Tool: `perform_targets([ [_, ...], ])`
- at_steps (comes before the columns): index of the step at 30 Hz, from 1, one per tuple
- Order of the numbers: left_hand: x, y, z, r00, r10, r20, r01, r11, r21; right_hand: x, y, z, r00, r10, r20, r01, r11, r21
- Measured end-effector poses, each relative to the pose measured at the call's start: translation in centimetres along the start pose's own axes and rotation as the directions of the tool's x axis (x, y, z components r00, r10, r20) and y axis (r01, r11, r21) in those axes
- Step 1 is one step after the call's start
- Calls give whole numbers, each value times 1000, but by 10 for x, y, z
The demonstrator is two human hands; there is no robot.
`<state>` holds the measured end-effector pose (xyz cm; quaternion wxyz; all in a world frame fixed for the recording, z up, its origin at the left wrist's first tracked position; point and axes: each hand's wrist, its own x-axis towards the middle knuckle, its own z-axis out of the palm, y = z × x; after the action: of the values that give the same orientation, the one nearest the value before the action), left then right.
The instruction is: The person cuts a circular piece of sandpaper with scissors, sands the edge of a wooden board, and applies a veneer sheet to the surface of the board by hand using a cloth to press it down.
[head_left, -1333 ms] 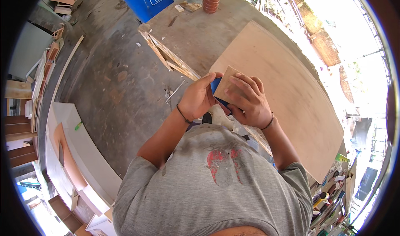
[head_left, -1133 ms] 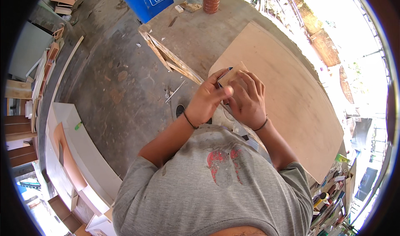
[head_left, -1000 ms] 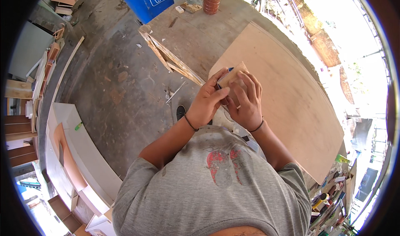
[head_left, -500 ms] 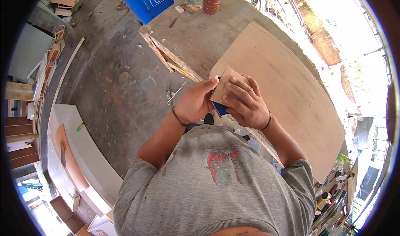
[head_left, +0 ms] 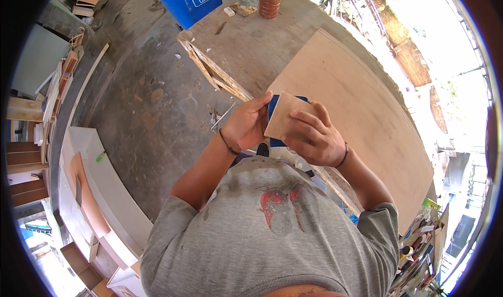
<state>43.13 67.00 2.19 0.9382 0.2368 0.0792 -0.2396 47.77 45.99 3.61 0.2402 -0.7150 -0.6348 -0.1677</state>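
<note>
In front of my chest I hold a small flat wooden block point(head_left: 282, 114) against a dark blue sheet point(head_left: 277, 142). The sheet's edges show past the block on the left, at the top and below; its kind is not clear. My left hand point(head_left: 244, 124) is closed on the left edge of the sheet, thumb up beside the block and the other fingers mostly hidden behind. My right hand point(head_left: 320, 139) grips the block from the right, its fingers bent over the upper face. Both are held above the near edge of a large brown wooden panel point(head_left: 361, 119).
The panel lies on a worn workbench point(head_left: 236, 45) with a splintered edge point(head_left: 215, 69). A reddish-brown container point(head_left: 269, 6) stands on the bench, with a blue bin point(head_left: 183, 8) beyond. White cabinet parts point(head_left: 112, 184) lie at left; assorted clutter point(head_left: 419, 250) sits at lower right.
The block has turned slightly and shifted on the blue sheet, so more blue shows at left and top. My right hand has moved slightly right and down; my left hand stays nearly in place.
</note>
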Motion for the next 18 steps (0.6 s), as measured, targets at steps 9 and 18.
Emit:
perform_targets([
  [9, 0, 0, 7, 990, 125, 69, -142, 912, 386, 8, 8, -10, 985, 31, 169, -71, 969, 237],
  [18, 2, -7, -2, 984, 166, -63, -119, 880, 460, 0, 23, -29, 955, 243, 172, -257, 964, 66],
])
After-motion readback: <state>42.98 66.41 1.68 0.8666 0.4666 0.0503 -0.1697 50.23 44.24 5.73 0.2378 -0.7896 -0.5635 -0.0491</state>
